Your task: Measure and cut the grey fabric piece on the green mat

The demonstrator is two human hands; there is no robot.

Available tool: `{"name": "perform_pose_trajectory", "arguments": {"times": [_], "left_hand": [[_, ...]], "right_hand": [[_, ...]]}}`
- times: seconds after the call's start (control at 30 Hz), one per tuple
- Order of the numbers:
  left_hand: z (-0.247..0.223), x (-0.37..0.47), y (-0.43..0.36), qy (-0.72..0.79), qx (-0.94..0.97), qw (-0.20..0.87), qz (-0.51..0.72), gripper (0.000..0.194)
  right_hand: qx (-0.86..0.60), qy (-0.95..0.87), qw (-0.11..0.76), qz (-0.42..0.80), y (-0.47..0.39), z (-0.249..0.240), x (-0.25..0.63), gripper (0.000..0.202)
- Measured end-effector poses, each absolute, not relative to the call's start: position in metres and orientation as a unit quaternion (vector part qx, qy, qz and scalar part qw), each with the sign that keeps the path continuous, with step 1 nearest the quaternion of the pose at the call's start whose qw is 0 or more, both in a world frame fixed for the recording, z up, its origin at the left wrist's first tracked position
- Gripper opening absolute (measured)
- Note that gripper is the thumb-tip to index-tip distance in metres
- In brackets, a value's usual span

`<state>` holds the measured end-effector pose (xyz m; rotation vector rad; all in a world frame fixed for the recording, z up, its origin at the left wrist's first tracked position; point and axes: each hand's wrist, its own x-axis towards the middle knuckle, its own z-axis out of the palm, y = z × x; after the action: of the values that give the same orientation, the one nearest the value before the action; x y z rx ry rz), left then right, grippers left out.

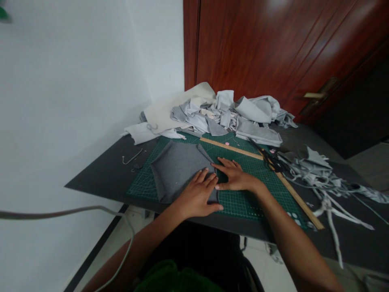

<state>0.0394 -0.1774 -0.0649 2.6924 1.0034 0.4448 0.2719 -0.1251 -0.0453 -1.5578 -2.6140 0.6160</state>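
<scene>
Locate grey fabric piece (174,162) lying on green cutting mat (240,202), atop bench (112,170); no clear long axis. Note left grip (199,192) palm-down over its right half, fingers extended: nearer. Note right grip (234,177) along its right edge, fingers spread, with fabric to the left. Cannot tell: near edge behind left grip; thumb contact on right.

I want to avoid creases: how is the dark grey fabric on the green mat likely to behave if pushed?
The dark grey fabric is probably floppy: its borders look folded over. Lying nearly flat on the green mat, it seems unlikely to roll. Pushed, it may bunch against the left hand resting on it.
</scene>
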Motion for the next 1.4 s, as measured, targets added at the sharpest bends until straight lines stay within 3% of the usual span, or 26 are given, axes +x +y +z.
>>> {"name": "perform_pose_trajectory", "arguments": {"times": [0.17,0.3,0.4,0.63,0.77,0.9,1.0,1.13,1.23,1.3,1.4], "left_hand": [[-0.065,0.034,-0.175,0.277,0.943,0.13,0.129,0.078],[-0.056,0.028,-0.173,0.237,0.946,0.18,0.13,0.078],[-0.046,0.025,-0.175,0.193,0.945,0.227,0.137,0.06],[-0.033,0.024,-0.179,0.185,0.942,0.244,0.137,0.023],[-0.032,0.026,-0.178,0.311,0.931,0.144,0.13,0.042],[-0.035,0.021,-0.171,0.449,0.884,0.024,0.13,0.043],[-0.038,0.013,-0.162,0.522,0.843,-0.007,0.13,0.047],[-0.046,0.0,-0.151,0.525,0.835,-0.006,0.163,0.071],[-0.054,-0.006,-0.146,0.462,0.868,0.005,0.185,0.062],[-0.059,-0.007,-0.145,0.426,0.885,0.013,0.188,0.059],[-0.062,-0.006,-0.144,0.389,0.903,0.025,0.179,0.063]], "right_hand": [[-0.486,-0.859,0.054,0.154,-0.125,-0.041,0.278,0.105],[-0.467,-0.863,0.127,0.147,-0.127,-0.034,0.28,0.055],[-0.466,-0.854,0.209,0.1,-0.128,-0.035,0.273,0.048],[-0.445,-0.881,0.141,0.07,-0.118,-0.046,0.275,0.037],[-0.473,-0.872,0.128,0.021,-0.118,-0.036,0.282,0.038],[-0.476,-0.873,0.087,0.064,-0.125,-0.027,0.271,0.035],[-0.487,-0.859,0.102,0.118,-0.135,-0.025,0.257,0.025],[-0.393,-0.841,0.109,0.355,-0.149,-0.029,0.243,0.033],[-0.327,-0.768,0.097,0.542,-0.153,-0.039,0.235,0.037],[-0.348,-0.759,0.147,0.53,-0.15,-0.046,0.232,0.034],[-0.408,-0.802,0.262,0.348,-0.139,-0.055,0.233,0.028]]}}
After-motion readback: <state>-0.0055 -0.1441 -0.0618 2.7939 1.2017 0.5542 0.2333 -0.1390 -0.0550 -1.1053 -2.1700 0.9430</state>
